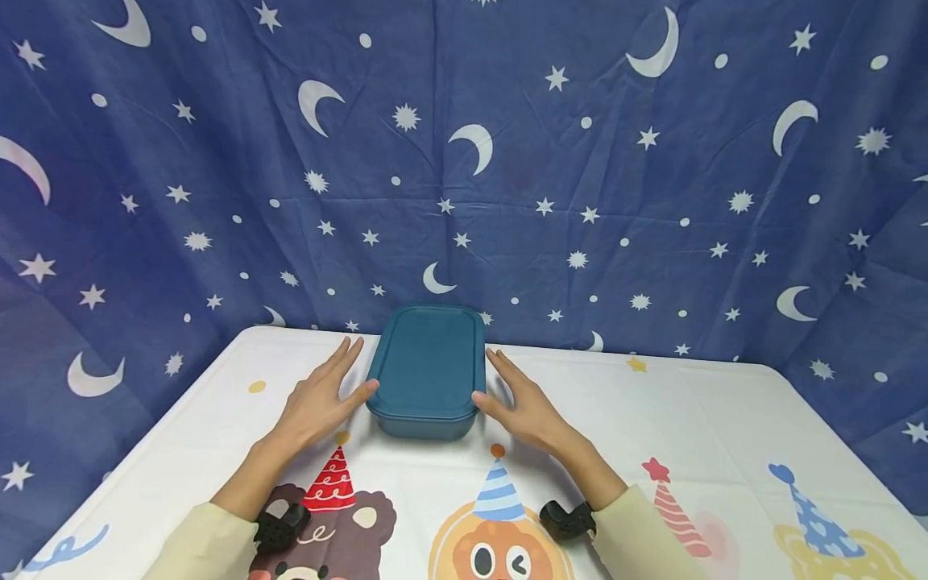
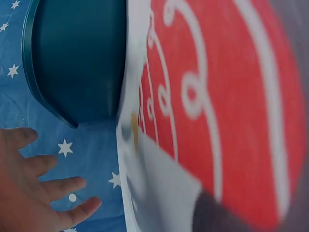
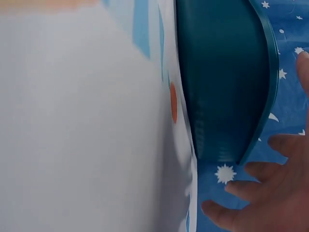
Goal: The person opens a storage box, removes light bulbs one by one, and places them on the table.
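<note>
We take the teal box [image 1: 428, 428] as the landmark. The box rests on the white tablecloth [image 1: 652, 419], its longer sides running away from us, and its teal lid [image 1: 428, 358] is seated on top.

Our left hand [image 1: 315, 407] is positioned at the left side of the box. Its fingers are extended and spread, gripping nothing, and the thumb points toward the lid's edge.

Our right hand [image 1: 529, 412] is positioned at the right side of the box in a mirrored attitude. Its fingers are likewise straight and spread, gripping nothing, with the thumb at the lid's edge. We cannot tell whether either thumb makes contact with the box. In both wrist views, the other fingers stand apart from the box wall.

On the near side of the box we note a printed red party hat [image 1: 329, 487] above a printed bear [image 1: 362, 532], and to its right a printed blue striped hat [image 1: 499, 495]. Behind the box hangs a blue curtain [image 1: 507, 177] patterned with white moons, stars and dots.
</note>
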The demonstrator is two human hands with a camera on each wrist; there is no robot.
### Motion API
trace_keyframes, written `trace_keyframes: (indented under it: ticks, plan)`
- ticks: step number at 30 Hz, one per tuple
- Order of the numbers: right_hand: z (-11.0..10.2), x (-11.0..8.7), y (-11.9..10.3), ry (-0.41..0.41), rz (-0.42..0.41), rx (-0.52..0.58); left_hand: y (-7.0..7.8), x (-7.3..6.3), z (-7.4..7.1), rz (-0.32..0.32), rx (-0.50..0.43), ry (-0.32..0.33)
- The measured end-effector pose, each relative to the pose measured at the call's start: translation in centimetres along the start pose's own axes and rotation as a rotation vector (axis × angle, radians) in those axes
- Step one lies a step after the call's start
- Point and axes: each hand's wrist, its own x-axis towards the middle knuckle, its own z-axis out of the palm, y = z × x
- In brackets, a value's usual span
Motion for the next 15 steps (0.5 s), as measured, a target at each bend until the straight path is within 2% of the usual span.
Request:
trace_keyframes:
  ticks: [10,15]
  plan:
    - [1.2,0.2,-1.0,-0.033,0.026,0.142,1.1,0.0,0.6,-0.003,-0.165,-0.023]
    - [1.5,-0.1,-1.1,-0.054,0.024,0.188,1.7,-0.3,0.9,-0.007,-0.211,-0.038]
